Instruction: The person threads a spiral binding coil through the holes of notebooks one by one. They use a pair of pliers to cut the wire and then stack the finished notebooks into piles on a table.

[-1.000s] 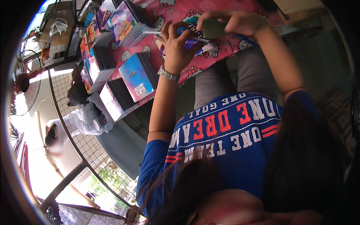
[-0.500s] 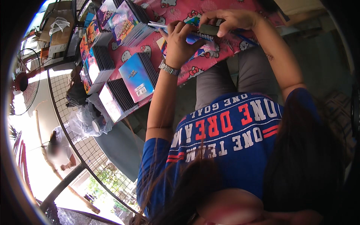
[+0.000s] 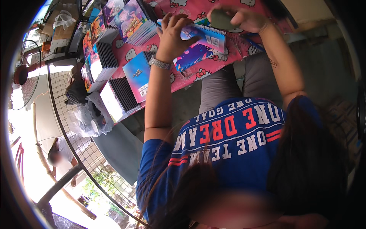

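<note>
My left hand (image 3: pixel 173 36) is closed around the left end of a spiral notebook (image 3: pixel 214 39), its thumb lying across the pink and blue cover. The notebook stands tilted on its long edge, with the coil toward the far right. Beneath it, a dark blue and purple notebook (image 3: pixel 192 57) lies flat on the table. Just past the coil, my right hand (image 3: pixel 249 20) grips a flat, rounded, olive-green piece (image 3: pixel 221 20) whose kind I cannot make out. Its fingertips are partly hidden behind the piece.
Several notebook stacks stand at the left on the pink patterned tablecloth (image 3: pixel 187 82), including a blue one (image 3: pixel 135 74) and a purple one (image 3: pixel 131 19). Plastic bags (image 3: pixel 89 118) hang beside the table. Beyond the wire mesh are a fan (image 3: pixel 28 74) and another person (image 3: pixel 63 152).
My left hand has turned the notebook so more of its cover shows. The olive-green piece has lifted away from the coil, and the notebook lying beneath is more exposed.
</note>
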Demonstrator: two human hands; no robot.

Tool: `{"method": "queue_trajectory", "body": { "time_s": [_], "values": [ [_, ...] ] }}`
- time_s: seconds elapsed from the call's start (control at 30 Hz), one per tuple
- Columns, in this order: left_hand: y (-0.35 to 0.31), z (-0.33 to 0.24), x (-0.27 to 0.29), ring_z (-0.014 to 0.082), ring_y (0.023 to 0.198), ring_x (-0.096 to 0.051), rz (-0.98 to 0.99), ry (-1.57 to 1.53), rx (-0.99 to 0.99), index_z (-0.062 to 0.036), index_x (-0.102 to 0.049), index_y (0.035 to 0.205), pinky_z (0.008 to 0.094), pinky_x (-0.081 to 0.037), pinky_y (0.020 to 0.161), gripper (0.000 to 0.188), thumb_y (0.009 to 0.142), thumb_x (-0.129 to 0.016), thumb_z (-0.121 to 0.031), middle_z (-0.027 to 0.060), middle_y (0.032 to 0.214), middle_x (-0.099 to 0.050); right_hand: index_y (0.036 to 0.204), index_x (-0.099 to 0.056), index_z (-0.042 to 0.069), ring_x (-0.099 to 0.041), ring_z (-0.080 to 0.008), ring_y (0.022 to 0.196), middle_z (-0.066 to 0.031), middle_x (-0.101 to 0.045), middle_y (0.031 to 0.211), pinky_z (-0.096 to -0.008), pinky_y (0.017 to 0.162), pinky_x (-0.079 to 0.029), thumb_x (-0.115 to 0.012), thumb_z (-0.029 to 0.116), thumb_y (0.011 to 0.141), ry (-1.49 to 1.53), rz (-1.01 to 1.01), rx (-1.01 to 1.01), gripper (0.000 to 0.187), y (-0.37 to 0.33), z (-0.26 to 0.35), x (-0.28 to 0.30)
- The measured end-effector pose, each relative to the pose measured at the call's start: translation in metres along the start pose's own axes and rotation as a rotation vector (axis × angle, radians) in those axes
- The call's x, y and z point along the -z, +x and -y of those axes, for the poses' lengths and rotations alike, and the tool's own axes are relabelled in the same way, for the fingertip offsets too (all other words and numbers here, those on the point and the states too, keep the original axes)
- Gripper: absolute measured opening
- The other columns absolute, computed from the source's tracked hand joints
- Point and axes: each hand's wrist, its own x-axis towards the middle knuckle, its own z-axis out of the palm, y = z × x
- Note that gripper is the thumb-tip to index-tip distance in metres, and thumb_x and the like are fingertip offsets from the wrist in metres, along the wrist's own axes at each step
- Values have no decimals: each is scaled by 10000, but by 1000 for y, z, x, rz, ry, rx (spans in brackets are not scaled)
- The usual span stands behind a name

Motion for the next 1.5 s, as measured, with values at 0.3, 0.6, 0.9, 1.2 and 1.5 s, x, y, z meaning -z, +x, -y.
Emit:
{"method": "queue_trajectory", "body": {
  "time_s": [0.3,0.6,0.9,1.2,1.5],
  "values": [
    [1,-23,-10,271,1059,-505,-13,-136,80,-152,-711,872,438,-392,886,335,594,-871,-247,-14,924,-634,1269,-581,99,-536,-179,1055,-59,-584,1123,-307,948,-422,-641,247,656,-90,66,-64,633,-8,12,-7],
    [-5,-41,-12,307,1027,-534,-95,-124,86,-101,-679,951,414,-440,902,318,651,-785,-97,68,998,-627,1303,-580,81,-550,-177,1109,-84,-603,1169,-321,1003,-420,-650,178,739,-588,63,-64,577,-4,3,1],
    [-13,-18,-1,273,878,-618,-106,-217,232,-65,-664,954,390,-529,748,386,639,-865,-159,103,975,-609,1343,-559,81,-568,-194,1130,-100,-596,1259,-317,1015,-415,-678,279,777,266,255,231,611,10,2,5],
    [-16,-11,6,204,690,-636,16,-329,231,-27,-678,849,310,-530,614,282,656,-866,-111,59,839,-621,1296,-585,56,-564,-153,1043,-60,-604,1183,-298,969,-423,-681,192,735,-70,155,-31,585,25,-6,5],
    [-20,-15,7,172,718,-655,-24,-508,256,-14,-690,900,278,-558,634,279,677,-855,-48,59,885,-630,1281,-600,60,-563,-196,1105,-87,-612,1186,-328,988,-418,-688,236,737,114,240,77,578,34,-3,-10]
  ]
}}
